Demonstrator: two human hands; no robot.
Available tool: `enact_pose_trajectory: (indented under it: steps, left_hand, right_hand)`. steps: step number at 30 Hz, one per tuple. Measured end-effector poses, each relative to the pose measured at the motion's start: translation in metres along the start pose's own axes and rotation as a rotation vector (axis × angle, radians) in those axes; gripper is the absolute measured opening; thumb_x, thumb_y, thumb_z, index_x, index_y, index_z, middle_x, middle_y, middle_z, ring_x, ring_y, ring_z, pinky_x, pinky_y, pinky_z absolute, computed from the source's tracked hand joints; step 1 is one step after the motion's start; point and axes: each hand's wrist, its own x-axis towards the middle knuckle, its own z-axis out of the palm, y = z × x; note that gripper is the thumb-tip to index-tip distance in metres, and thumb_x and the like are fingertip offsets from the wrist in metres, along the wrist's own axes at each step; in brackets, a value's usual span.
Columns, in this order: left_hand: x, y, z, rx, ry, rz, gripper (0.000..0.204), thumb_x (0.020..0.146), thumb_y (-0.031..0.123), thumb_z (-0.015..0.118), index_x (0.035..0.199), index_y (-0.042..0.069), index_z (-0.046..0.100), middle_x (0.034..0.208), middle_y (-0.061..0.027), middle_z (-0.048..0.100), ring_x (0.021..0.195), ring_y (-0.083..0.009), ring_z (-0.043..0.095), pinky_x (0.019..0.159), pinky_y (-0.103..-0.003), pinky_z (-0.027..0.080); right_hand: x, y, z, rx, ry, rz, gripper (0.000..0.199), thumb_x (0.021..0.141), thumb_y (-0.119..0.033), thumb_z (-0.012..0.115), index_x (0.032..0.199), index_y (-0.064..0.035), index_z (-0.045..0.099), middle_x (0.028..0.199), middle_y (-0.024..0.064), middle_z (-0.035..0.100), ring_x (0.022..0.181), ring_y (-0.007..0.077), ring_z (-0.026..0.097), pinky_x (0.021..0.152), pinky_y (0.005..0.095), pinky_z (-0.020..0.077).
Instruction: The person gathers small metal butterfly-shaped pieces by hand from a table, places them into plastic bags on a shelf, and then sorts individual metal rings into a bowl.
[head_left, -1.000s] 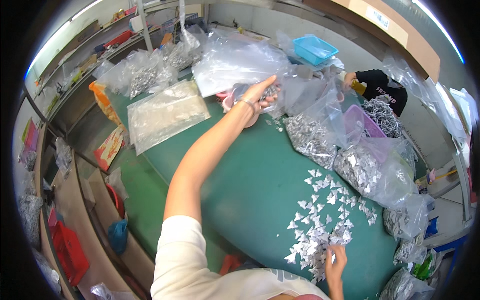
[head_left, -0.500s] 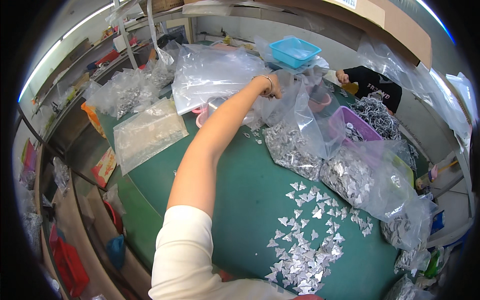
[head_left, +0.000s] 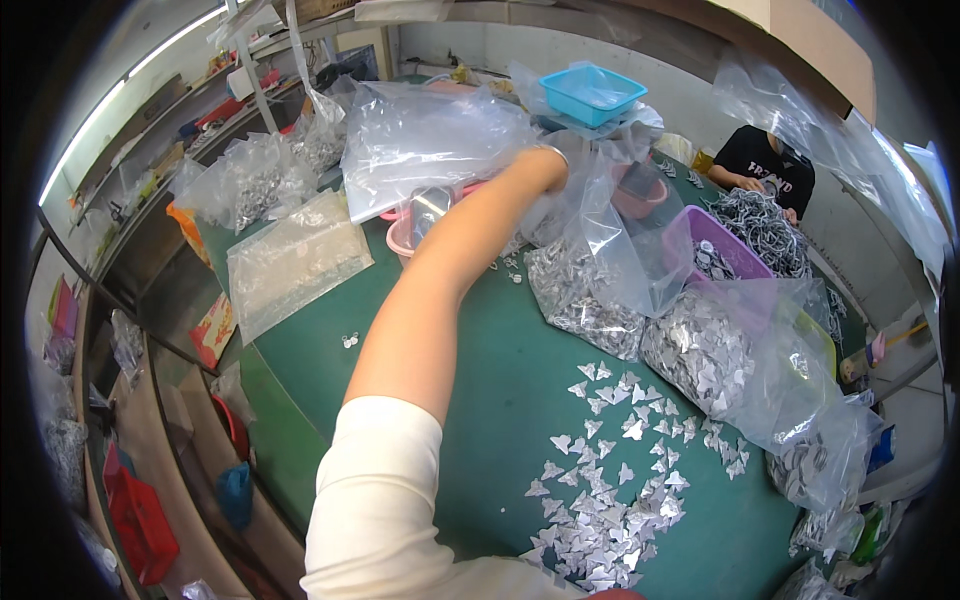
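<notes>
My left arm, in a white sleeve, stretches from the lower left across the green table (head_left: 440, 400). My left hand (head_left: 555, 172), bent down past a wrist bangle, is at the clear plastic bags near the table's far middle. Its fingers are hidden, so I cannot tell what they touch. Just right of it, a clear bag of small silvery metal pieces (head_left: 585, 300) slumps on the table. Beneath the forearm are pink baskets (head_left: 400, 235) and a few tiny metal rings (head_left: 515, 277). My right hand is out of view.
Loose silvery butterfly-shaped pieces (head_left: 610, 520) lie spread nearest me. Another filled bag (head_left: 700, 350), a purple basket (head_left: 750, 262) and a chain heap (head_left: 765, 230) are at right. A blue basket (head_left: 592, 95) stands far back. A co-worker in black (head_left: 765, 170) sits beyond the chains.
My left hand has shifted slightly farther away and its fingers have dropped from sight. My forearm has swung a little right, uncovering small rings. The co-worker has moved their hands to the chains.
</notes>
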Motion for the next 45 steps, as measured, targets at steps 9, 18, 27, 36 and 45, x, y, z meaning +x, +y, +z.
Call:
enact_pose_trajectory:
  steps: [9,18,27,36,45]
  left_hand:
    - [0.040,-0.004,0.042,-0.448,0.298,-0.370,0.024,0.071,0.020,0.056,0.084,0.003,0.067,0.084,-0.0182,0.064,0.074,-0.0305,0.063,0.067,-0.047,0.047]
    - [-0.024,0.018,0.019,-0.369,0.469,-0.233,0.039,0.085,0.033,0.042,0.081,0.003,0.066,0.080,-0.0179,0.064,0.074,-0.0330,0.061,0.069,-0.040,0.048]
    - [-0.084,0.106,0.132,-1.287,1.491,-0.682,0.021,0.084,0.014,0.049,0.091,-0.005,0.052,0.079,-0.0198,0.057,0.072,-0.0334,0.054,0.070,-0.039,0.043]
    - [-0.027,0.099,0.255,-0.616,1.004,-0.616,0.034,0.065,-0.002,0.059,0.099,0.001,0.060,0.101,-0.0120,0.053,0.097,-0.0275,0.048,0.081,-0.039,0.040]
    - [-0.024,0.100,0.239,-0.504,1.063,-0.532,0.016,0.077,0.010,0.057,0.091,0.004,0.062,0.090,-0.0129,0.053,0.087,-0.0296,0.051,0.074,-0.039,0.042]
  right_hand:
    - [0.010,-0.017,-0.007,-0.093,0.054,0.043,0.028,0.091,-0.023,0.039,0.090,-0.0145,0.066,0.092,0.0068,0.060,0.079,0.0244,0.056,0.071,0.0364,0.0448]
    - [0.021,-0.017,-0.012,-0.023,0.027,0.004,0.029,0.091,-0.025,0.039,0.090,-0.0131,0.066,0.091,0.0076,0.060,0.076,0.0251,0.057,0.068,0.0357,0.0466]
    - [0.015,-0.017,-0.015,-0.008,-0.041,0.047,0.024,0.086,-0.024,0.044,0.095,-0.0129,0.064,0.097,0.0105,0.058,0.082,0.0279,0.056,0.073,0.0377,0.0462]
    - [0.012,-0.017,-0.019,0.006,-0.170,0.103,0.024,0.081,-0.021,0.051,0.100,-0.0121,0.062,0.102,0.0135,0.057,0.088,0.0313,0.056,0.077,0.0395,0.0460]
    - [0.010,-0.016,-0.027,0.002,-0.295,0.151,0.031,0.076,-0.018,0.058,0.106,-0.0114,0.061,0.107,0.0165,0.056,0.093,0.0346,0.055,0.081,0.0413,0.0459]
